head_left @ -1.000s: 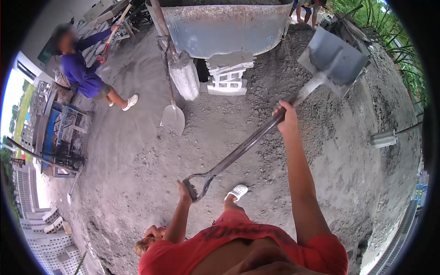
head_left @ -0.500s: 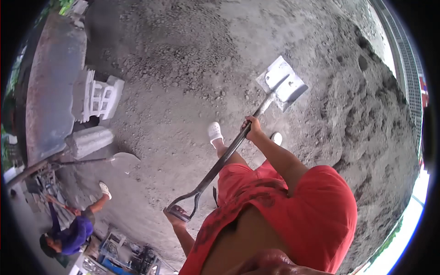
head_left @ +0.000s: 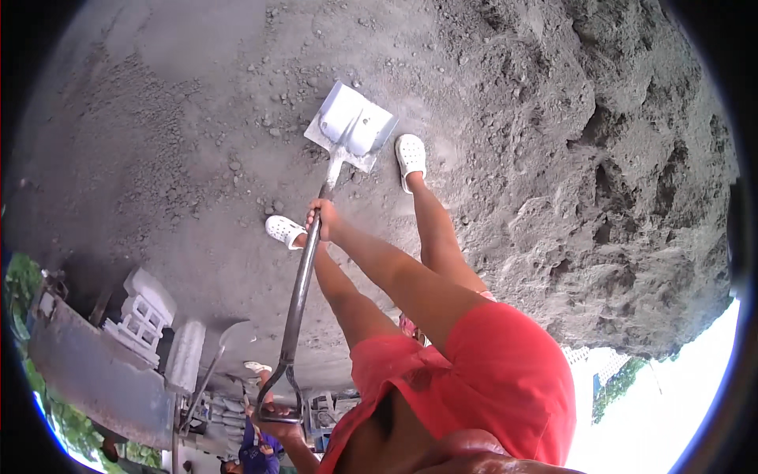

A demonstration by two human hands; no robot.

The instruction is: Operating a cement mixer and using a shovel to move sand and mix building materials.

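Note:
A shovel (head_left: 298, 304) with a dark shaft and a pale metal blade stretches away from me over the grey ground. My left hand (head_left: 283, 426) is closed around its D-shaped handle at the near end. Farther up, my right hand (head_left: 322, 221) wraps round the shaft just below the blade. The blade (head_left: 355, 122) holds no visible load; whether it touches the ground I cannot tell. My white clogs (head_left: 410, 158) stand apart, one right of the blade and one left of the shaft.
A steep heap of grey sand (head_left: 616, 189) rises on the right. Loose lumps (head_left: 166, 158) lie at left. A rusty metal sheet (head_left: 103, 379), a pale openwork block (head_left: 144, 320) and another shovel (head_left: 229, 340) are at lower left. A person in purple (head_left: 259, 452) is near the bottom edge.
The view has turned, so the sand heap fills more of the right and the metal sheet sits lower. The shovel blade now appears farther left, with both hands still gripping the shovel.

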